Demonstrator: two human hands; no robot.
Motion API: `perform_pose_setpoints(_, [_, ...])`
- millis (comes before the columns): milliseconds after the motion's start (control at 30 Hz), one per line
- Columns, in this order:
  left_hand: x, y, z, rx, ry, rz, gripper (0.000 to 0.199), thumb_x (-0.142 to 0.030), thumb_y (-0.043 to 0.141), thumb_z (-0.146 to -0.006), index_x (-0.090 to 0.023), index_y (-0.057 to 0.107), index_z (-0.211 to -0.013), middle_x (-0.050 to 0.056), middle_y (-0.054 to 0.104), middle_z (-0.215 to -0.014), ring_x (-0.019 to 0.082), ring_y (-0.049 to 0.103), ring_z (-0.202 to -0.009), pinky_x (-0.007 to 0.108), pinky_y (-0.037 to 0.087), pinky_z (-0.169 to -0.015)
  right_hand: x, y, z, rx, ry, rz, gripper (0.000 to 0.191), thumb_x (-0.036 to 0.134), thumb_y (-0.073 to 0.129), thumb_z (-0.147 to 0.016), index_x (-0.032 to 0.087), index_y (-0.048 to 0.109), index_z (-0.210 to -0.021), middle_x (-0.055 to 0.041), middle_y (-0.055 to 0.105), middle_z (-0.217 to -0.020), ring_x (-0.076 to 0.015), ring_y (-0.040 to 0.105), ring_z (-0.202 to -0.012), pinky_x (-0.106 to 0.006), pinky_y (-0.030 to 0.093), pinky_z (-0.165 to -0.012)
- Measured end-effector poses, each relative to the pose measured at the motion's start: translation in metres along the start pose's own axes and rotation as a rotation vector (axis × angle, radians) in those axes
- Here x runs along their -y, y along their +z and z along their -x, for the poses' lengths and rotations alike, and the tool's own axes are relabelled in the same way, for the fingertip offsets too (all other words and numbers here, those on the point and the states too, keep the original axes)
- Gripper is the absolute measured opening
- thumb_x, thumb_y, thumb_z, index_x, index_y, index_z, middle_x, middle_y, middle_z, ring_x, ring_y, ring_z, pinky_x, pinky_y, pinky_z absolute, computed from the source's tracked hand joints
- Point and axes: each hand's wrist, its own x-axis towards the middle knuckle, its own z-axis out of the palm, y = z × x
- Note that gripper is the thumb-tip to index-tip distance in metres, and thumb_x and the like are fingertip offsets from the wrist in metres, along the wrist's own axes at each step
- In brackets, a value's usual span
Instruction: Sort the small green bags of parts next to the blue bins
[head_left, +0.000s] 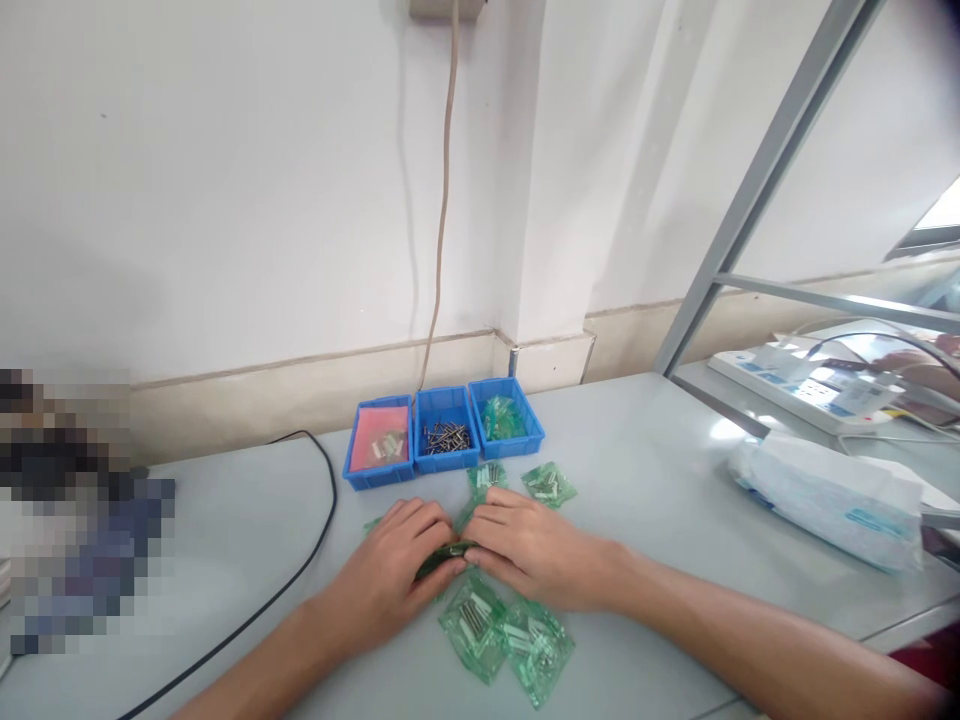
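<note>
The left hand (405, 560) and the right hand (525, 548) meet over the worktop (630, 450). Both are closed on one green packet (448, 553), gripping it between thumbs and fingers; its contents are mostly hidden. Two filled green bags, a front-left bag (472, 618) and a front-right bag (536, 645), lie touching on the near side of the hands. Beyond the hands lie a rear-left bag (489, 475) and a rear-right bag (549, 485). Three blue bins stand in a row against the wall side: the left bin (381, 481) contains pink material (366, 437) with white pieces, the middle bin (448, 462) loose screws (448, 438), and the right bin (516, 446) green bagged material (502, 418).
</note>
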Motion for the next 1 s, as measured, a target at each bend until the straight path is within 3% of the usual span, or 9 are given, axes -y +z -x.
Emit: perform_pose_setpoints(1000, [-0.0009,-0.0015,0.0003,0.003,-0.006,-0.002,0.016,-0.033,0.056,-0.111,-0.021,0.063,-0.102,0.005,0.065,-0.105,0.024,0.058,-0.096,0.037,0.047,-0.086,0.0004,-0.0002,-0.0001,0.011,0.001,0.024,0.027,0.028,0.049,-0.115,0.017,0.061,-0.093,-0.0040,0.061,-0.088,-0.0206,0.052,-0.085,-0.032,0.045,-0.083])
